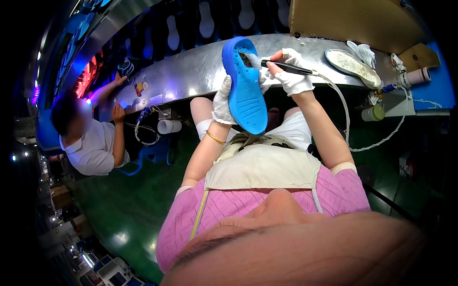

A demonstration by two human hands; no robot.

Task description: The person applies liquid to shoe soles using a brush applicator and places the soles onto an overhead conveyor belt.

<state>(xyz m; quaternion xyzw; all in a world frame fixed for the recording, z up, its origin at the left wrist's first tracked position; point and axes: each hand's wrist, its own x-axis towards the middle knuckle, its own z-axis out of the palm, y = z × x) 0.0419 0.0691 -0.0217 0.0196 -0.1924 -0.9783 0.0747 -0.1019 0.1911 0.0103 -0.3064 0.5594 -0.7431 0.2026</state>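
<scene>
My left hand [223, 103], in a white glove, grips a blue shoe sole [247, 102] by its edge, holding it tilted up over my lap at the bench's near side. Ridges cross the sole's lower part, and a dark recess shows near its upper end. My right hand [295, 78], in a white glove with bare fingertips, is closed around a black-handled brush [289, 67] with pale bristles. A whitish hose runs from the back of its handle. The bristles lie at the dark recess; whether they touch it is hard to tell.
A metal bench [191, 71] curves across in front. To the right lie a pale sole-shaped piece [354, 66], a white glove [363, 52] and a cardboard box [353, 19]. Rows of soles [206, 20] stand beyond. A co-worker [95, 138] sits at the left, hands at the bench.
</scene>
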